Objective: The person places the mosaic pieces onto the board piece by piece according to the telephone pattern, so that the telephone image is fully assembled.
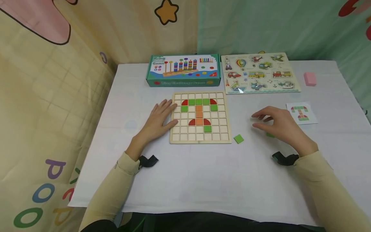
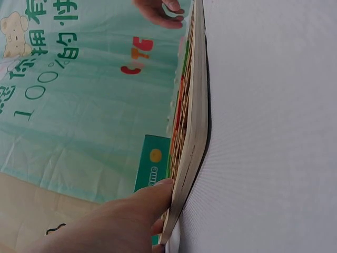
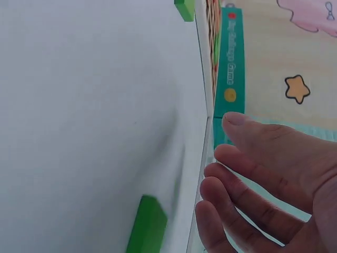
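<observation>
A wooden grid board (image 1: 185, 141) lies in front of me in the head view. Green square tiles (image 1: 207, 129), orange squares (image 1: 199, 114) and red quarter-round pieces (image 1: 192, 122) sit in some of its cells. My left hand (image 1: 155, 120) rests against the board's left edge, thumb and fingertips on the frame. To the right of the board, my right hand (image 1: 281, 125) hovers over the table with fingers loosely bent and nothing between them. One loose green tile (image 1: 239, 139) lies near the board's lower right corner; another green tile (image 1: 270, 135) is partly hidden under the right hand.
A pattern card (image 1: 312, 116) lies just beyond the right hand. Behind the board stand a green Ring Challenge Game box (image 1: 185, 82) and a picture puzzle board (image 1: 249, 87). A pink block (image 1: 310, 79) is at the back right. Curtains hang behind the white-covered table (image 1: 185, 180).
</observation>
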`<state>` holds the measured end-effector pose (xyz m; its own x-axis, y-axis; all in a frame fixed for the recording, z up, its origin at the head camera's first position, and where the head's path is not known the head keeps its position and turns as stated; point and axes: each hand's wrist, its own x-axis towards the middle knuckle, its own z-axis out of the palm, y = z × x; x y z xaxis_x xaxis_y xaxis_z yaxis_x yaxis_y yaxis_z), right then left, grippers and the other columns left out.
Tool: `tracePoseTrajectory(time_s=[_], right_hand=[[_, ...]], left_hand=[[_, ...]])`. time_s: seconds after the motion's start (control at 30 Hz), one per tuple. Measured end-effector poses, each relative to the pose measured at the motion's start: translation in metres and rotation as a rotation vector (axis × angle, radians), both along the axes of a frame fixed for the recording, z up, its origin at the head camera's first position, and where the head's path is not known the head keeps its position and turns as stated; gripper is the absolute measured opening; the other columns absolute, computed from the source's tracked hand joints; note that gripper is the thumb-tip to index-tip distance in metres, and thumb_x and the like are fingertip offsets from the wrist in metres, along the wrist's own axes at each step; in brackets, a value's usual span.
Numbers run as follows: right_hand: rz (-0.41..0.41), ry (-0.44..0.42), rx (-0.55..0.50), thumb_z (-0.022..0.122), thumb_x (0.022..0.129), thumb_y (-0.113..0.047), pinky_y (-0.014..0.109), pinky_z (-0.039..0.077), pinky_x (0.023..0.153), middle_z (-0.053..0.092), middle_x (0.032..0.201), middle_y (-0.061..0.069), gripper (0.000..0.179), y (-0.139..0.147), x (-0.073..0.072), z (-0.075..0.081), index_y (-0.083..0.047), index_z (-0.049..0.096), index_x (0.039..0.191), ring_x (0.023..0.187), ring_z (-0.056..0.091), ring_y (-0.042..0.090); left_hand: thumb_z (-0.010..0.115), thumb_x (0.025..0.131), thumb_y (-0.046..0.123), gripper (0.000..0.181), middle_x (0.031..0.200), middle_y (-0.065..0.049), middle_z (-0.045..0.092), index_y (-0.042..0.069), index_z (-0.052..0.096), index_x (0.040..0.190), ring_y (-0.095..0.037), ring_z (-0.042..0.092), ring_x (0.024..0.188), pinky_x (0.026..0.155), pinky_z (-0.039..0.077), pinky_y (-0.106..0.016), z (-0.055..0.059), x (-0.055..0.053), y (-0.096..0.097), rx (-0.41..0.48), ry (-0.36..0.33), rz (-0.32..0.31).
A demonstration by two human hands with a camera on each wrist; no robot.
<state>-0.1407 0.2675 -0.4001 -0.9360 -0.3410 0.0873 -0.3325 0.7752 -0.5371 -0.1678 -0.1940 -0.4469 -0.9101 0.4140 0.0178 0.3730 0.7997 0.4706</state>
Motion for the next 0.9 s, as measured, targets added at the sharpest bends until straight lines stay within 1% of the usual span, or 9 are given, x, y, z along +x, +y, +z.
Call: tracePoseTrajectory(time_s=[0.1, 0.17, 0.2, 0.33, 0.43, 0.53, 0.67, 0.8, 0.9], right_hand=[[-0.029, -0.007, -0.013, 0.090, 0.084, -0.012, 0.008, 0.050, 0.084, 0.077, 0.112, 0.004, 0.034, 0.015, 0.010, -0.004, -0.011, 0.079, 0.117, 0.096, 0.067, 0.020], [-0.044, -0.021, -0.031, 0.091, 0.083, -0.012, 0.001, 0.044, 0.083, 0.077, 0.113, 0.005, 0.037, 0.023, 0.016, -0.006, -0.012, 0.079, 0.117, 0.096, 0.066, 0.018], [-0.051, -0.030, -0.039, 0.092, 0.082, -0.012, 0.000, 0.043, 0.083, 0.077, 0.114, 0.005, 0.038, 0.027, 0.018, -0.007, -0.012, 0.079, 0.117, 0.095, 0.066, 0.016], [-0.041, -0.058, -0.035, 0.093, 0.081, -0.013, 0.001, 0.044, 0.083, 0.077, 0.114, 0.007, 0.041, 0.038, 0.025, -0.010, -0.012, 0.078, 0.119, 0.095, 0.062, 0.003], [-0.016, -0.048, -0.007, 0.092, 0.081, -0.010, 0.004, 0.046, 0.082, 0.077, 0.112, 0.007, 0.039, 0.040, 0.026, -0.013, -0.011, 0.078, 0.117, 0.094, 0.060, 0.000], [0.001, -0.008, 0.023, 0.092, 0.079, -0.006, 0.004, 0.046, 0.080, 0.077, 0.107, 0.003, 0.035, 0.040, 0.027, -0.016, -0.011, 0.079, 0.111, 0.091, 0.060, 0.002], [0.039, 0.056, 0.014, 0.092, 0.075, -0.001, 0.005, 0.047, 0.079, 0.076, 0.100, 0.000, 0.034, 0.034, 0.026, -0.016, -0.011, 0.079, 0.105, 0.086, 0.063, 0.009], [0.058, 0.074, 0.000, 0.091, 0.076, 0.000, 0.005, 0.046, 0.081, 0.075, 0.099, -0.005, 0.034, 0.017, 0.023, -0.012, -0.014, 0.078, 0.104, 0.088, 0.065, 0.013], [0.098, 0.077, -0.008, 0.090, 0.078, -0.002, 0.012, 0.050, 0.081, 0.075, 0.101, -0.005, 0.033, -0.003, 0.016, -0.008, -0.014, 0.077, 0.106, 0.090, 0.066, 0.015]], left_hand=[[0.063, 0.104, 0.045, 0.074, 0.176, -0.008, 0.022, 0.015, 0.036, 0.165, -0.029, 0.009, 0.165, 0.134, 0.000, -0.052, -0.001, 0.001, -0.001, -0.001, -0.004, 0.000], [0.063, 0.104, 0.046, 0.074, 0.176, -0.008, 0.022, 0.015, 0.036, 0.165, -0.030, 0.009, 0.165, 0.134, 0.001, -0.052, -0.002, 0.001, -0.002, -0.005, -0.007, 0.000], [0.063, 0.104, 0.046, 0.074, 0.176, -0.008, 0.022, 0.015, 0.036, 0.165, -0.030, 0.009, 0.165, 0.134, 0.001, -0.052, -0.002, 0.002, -0.002, -0.006, -0.007, 0.000], [0.063, 0.104, 0.045, 0.073, 0.176, -0.008, 0.022, 0.015, 0.036, 0.165, -0.029, 0.009, 0.165, 0.134, 0.001, -0.052, -0.002, 0.001, -0.003, -0.001, -0.004, -0.003], [0.063, 0.104, 0.044, 0.073, 0.176, -0.009, 0.023, 0.015, 0.036, 0.165, -0.029, 0.009, 0.165, 0.134, 0.001, -0.052, -0.002, 0.001, -0.003, 0.000, 0.000, -0.006], [0.063, 0.104, 0.044, 0.073, 0.176, -0.009, 0.022, 0.015, 0.036, 0.165, -0.029, 0.009, 0.165, 0.134, 0.001, -0.052, -0.003, 0.000, -0.003, 0.002, 0.000, -0.005], [0.063, 0.104, 0.044, 0.073, 0.176, -0.008, 0.022, 0.015, 0.035, 0.166, -0.029, 0.008, 0.165, 0.134, 0.001, -0.052, -0.002, 0.001, -0.002, 0.000, -0.010, -0.002], [0.062, 0.105, 0.044, 0.073, 0.176, -0.008, 0.022, 0.015, 0.035, 0.166, -0.029, 0.008, 0.165, 0.134, 0.001, -0.051, -0.001, 0.000, -0.001, -0.005, -0.009, -0.002], [0.062, 0.104, 0.044, 0.073, 0.176, -0.009, 0.023, 0.015, 0.035, 0.166, -0.029, 0.009, 0.165, 0.134, 0.001, -0.052, 0.000, -0.001, 0.000, -0.003, -0.004, -0.003]])
